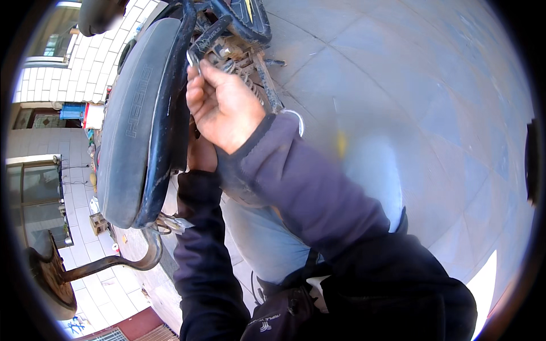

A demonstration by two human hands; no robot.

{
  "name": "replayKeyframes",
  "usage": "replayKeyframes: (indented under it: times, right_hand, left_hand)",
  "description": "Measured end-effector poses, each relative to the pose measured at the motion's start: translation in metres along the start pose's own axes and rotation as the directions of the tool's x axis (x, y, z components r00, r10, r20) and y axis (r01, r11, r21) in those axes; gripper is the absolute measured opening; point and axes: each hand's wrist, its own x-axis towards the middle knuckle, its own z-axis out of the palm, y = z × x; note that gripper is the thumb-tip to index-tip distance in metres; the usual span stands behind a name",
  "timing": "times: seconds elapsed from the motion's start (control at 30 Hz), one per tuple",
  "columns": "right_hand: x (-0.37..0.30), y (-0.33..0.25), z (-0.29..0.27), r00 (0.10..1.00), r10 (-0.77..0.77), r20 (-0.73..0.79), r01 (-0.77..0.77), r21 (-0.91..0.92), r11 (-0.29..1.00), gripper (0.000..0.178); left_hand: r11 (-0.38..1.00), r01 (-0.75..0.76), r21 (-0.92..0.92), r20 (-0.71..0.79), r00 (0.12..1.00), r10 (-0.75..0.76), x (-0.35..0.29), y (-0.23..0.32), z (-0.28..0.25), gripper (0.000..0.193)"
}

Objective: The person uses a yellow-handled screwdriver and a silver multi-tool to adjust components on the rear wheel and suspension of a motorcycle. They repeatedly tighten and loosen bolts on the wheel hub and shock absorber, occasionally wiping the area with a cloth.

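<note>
A long dark padded seat (128, 119) of a dirty motorbike runs along my left side. My right hand (230, 108) is closed at the seat's inner edge, thumb and fingers pinched on a thin silver metal piece (191, 58); its kind is not clear. Just beyond it are a black bracket (209, 37) and a coil spring (248, 83) caked in dirt. Below my right hand, my left hand (201, 154) reaches in under the seat's side. Its fingers are hidden behind my right hand and the seat.
A black ribbed footboard (253, 20) and a metal bar (267, 82) stick out at the front right. A curved metal tube (122, 264) with a round end projects behind the seat. Grey floor tiles (398, 74) spread to the right; a white tiled wall (122, 37) stands left.
</note>
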Motion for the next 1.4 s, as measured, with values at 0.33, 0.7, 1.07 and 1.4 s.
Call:
replayKeyframes:
  times: [0.33,0.7,1.07,1.4]
  right_hand:
    - [0.012,0.0,-0.018,0.999,-0.002,-0.051,0.004,0.04,0.999,0.015]
    - [0.018,-0.008,-0.035,0.998,0.061,0.03,-0.062,0.032,0.998,0.015]
    - [-0.043,-0.018,-0.062,0.994,0.105,0.037,-0.054,-0.665,0.745,0.014]
    - [-0.028,-0.093,-0.044,0.947,-0.311,0.077,0.13,-0.98,0.152,0.036]
  left_hand:
    - [0.977,-0.124,0.175,0.082,0.99,0.111,0.005,0.006,-0.001,0.034]
    - [0.795,0.197,-0.574,0.036,0.976,-0.216,-0.001,0.046,-0.01,0.034]
    - [0.934,0.083,-0.348,0.159,0.987,-0.028,-0.009,0.038,-0.016,0.038]
    - [0.799,0.173,-0.575,-0.059,0.966,-0.251,0.0,0.042,-0.005,0.051]
